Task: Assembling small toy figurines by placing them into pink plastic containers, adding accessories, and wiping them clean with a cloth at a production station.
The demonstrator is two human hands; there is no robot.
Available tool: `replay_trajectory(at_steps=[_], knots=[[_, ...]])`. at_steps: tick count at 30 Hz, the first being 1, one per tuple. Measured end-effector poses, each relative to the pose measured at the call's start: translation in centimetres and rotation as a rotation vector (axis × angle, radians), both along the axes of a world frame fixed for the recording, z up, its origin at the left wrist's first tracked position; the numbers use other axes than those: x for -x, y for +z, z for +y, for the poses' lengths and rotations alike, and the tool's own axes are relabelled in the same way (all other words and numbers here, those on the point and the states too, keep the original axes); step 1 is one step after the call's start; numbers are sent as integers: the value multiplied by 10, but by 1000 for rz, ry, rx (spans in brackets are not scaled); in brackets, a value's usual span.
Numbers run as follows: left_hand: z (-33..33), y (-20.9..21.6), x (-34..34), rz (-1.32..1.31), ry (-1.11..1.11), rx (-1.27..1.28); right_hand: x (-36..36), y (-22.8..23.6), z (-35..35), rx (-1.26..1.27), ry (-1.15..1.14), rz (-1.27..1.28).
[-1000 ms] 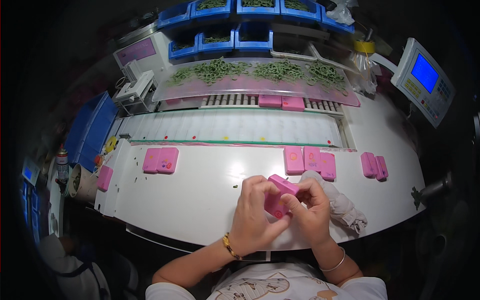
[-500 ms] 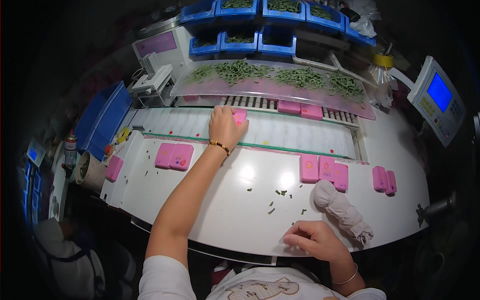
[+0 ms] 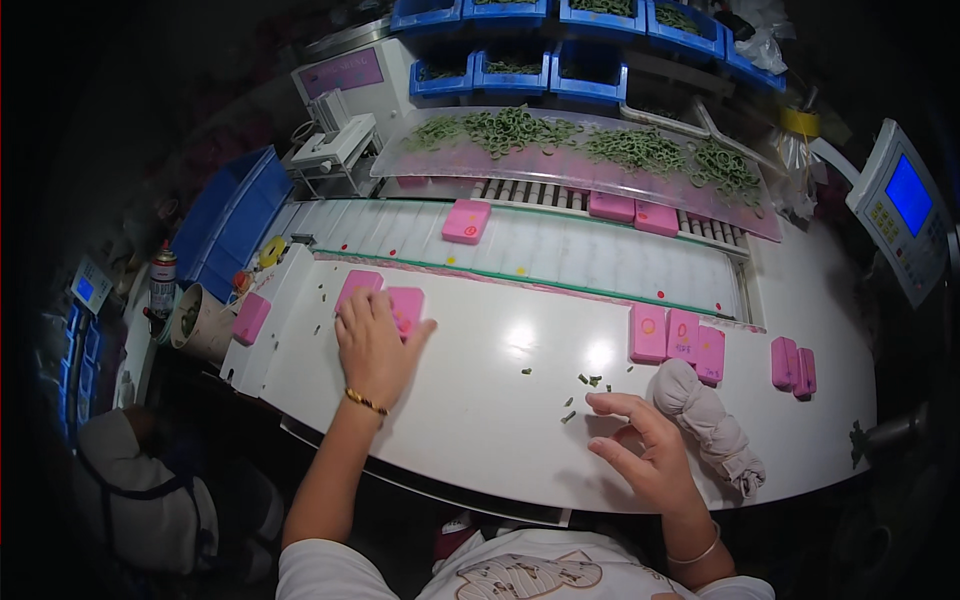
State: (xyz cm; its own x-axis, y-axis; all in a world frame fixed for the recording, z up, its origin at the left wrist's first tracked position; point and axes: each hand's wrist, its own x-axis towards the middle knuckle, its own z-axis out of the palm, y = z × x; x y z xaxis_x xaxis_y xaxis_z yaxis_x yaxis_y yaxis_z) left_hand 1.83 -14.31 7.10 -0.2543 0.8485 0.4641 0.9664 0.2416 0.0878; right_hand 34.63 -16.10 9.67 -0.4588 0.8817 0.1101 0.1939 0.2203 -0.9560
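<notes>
On the left of the white table, my left hand is closed around a pink block, fingers on its left side and thumb at its right. A second pink block lies just beyond these fingers, partly hidden. Another pink block, marked in red, rests alone on the pale slatted conveyor. My right hand hovers over the table's near right with thumb and forefinger apart, holding nothing. Beside it lies a rolled beige cloth bundle, and small green cut pieces are scattered just ahead.
Several pink blocks stand at the right, including a marked block. Beyond the conveyor, a clear tray carries green rings below blue bins. A scale display stands far right. At left are an empty-looking blue bin and a bucket.
My left hand has let go of the pink block on the conveyor and come back to a block on the table. My right hand has lifted forward, its fingers spreading. The view has shifted slightly.
</notes>
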Motion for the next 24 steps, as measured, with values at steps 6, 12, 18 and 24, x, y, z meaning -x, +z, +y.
replay_trajectory(at_steps=[6,12,18,24], knots=[[-18,9,-48,-434,-427,53,7,4,-10,19,64,29],[-32,32,-116,-857,-909,83,17,1,-9,161,1,271],[-27,34,-130,-1007,-1124,292,0,3,0,-193,24,119],[-26,38,-126,-1335,-1098,496,-16,8,9,-78,169,163]])
